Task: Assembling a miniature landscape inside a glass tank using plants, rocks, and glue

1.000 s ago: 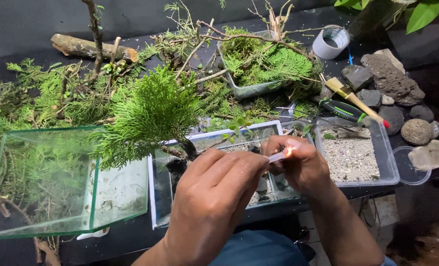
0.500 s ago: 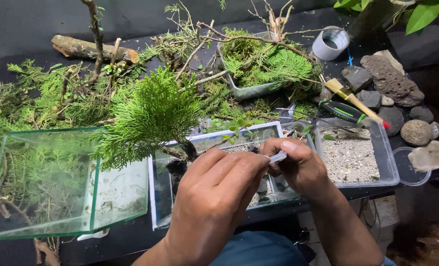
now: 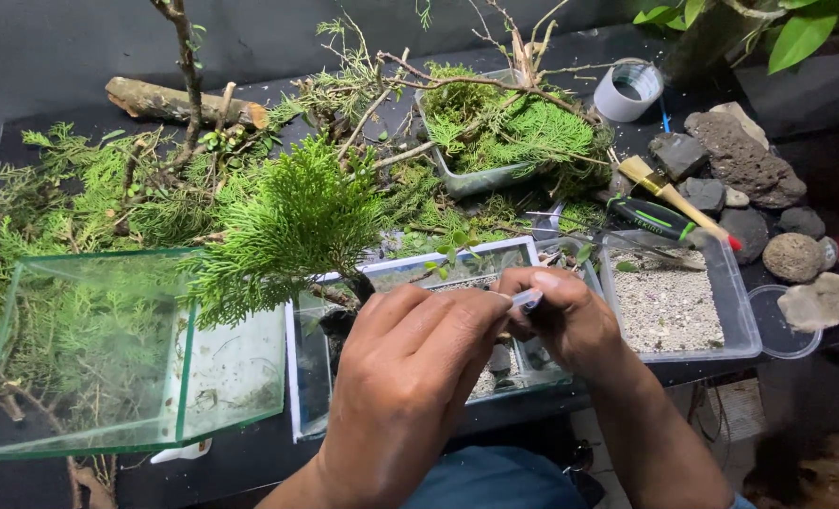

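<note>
Head view shows both hands over a small glass tank (image 3: 410, 273) where a little green tree (image 3: 292, 221) already stands; the left hand (image 3: 410, 377) and the right hand (image 3: 561, 316) pinch a small white tube (image 3: 525, 300) together. Most of the tank floor looks bare yet. Around it, the dark table (image 3: 52, 94) holds an empty glass box (image 3: 108, 349), branches, stones (image 3: 740, 160), a brush (image 3: 669, 196) and a sand tray (image 3: 674, 302).

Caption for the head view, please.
Both hands, left and right, pinch a small pale tube over a glass tank beside a miniature conifer.
</note>
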